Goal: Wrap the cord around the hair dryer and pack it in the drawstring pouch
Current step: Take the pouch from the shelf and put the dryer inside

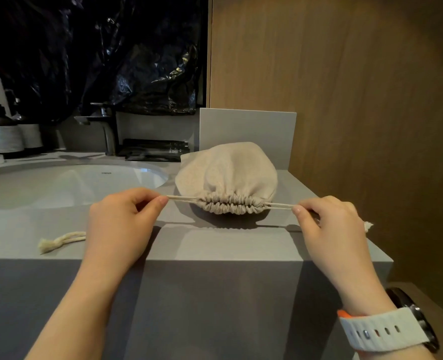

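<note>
You're on the closing step. The pouch (pixel 225 172) sits on the counter (pixel 215 245) toward its back right corner, just beside the sink (pixel 59 185), with its mouth facing you and puckered into tight gathers. Your left hand (pixel 119 224) pinches the drawstring (pixel 181 198) between thumb and forefinger, the other fingers curled under. Your right hand (pixel 329 227) does the same on the other side, and both strings are taut and level. The hair dryer is out of sight (the bulge suggests it's inside, though I can't confirm). One knotted end (pixel 59 241) lies loose near the front edge at left. The task looks nearly finished. Next comes an even outward pull and a check that the mouth is fully shut, then a release that doesn't drag the pouch forward.
</note>
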The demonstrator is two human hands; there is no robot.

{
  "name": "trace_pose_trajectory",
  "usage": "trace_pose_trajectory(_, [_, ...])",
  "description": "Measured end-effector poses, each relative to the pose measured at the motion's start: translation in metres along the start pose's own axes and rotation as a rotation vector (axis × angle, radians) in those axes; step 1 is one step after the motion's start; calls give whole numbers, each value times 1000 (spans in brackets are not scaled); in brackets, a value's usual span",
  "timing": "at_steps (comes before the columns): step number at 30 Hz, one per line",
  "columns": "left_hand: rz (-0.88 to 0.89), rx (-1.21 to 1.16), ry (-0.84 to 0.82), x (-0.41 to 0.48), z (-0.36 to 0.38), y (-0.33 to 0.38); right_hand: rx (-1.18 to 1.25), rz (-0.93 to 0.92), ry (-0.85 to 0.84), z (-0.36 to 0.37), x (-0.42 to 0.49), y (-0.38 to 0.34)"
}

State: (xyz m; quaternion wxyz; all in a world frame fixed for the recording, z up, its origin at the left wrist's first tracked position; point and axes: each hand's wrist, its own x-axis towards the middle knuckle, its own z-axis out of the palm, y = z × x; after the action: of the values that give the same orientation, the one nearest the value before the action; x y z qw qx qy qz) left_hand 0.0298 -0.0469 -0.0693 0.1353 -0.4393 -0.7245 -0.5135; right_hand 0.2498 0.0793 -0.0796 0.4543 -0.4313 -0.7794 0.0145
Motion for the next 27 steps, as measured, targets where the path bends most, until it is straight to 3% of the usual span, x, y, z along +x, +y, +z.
trace_pose_trajectory(3, [27,65,-102,0,-1,1,55,37,-15,-4,0,2])
trace_pose_trajectory(6, [26,112,-255,1,-6,0,104,33,-150,-6,-1,2])
trace_pose_trajectory(10, [50,202,-354,0,-4,4,-13,-6,-330,-10,0,-7])
trace_pose_trajectory(14, [169,331,-375,1,2,13,-21,-74,-351,-12,1,-14])
trace_pose_trajectory(20, [203,153,-385,2,14,16,63,-169,-434,-4,10,-22])
trace_pose_trajectory(27, [238,59,-299,-3,13,7,210,-105,-435,-5,7,-16])
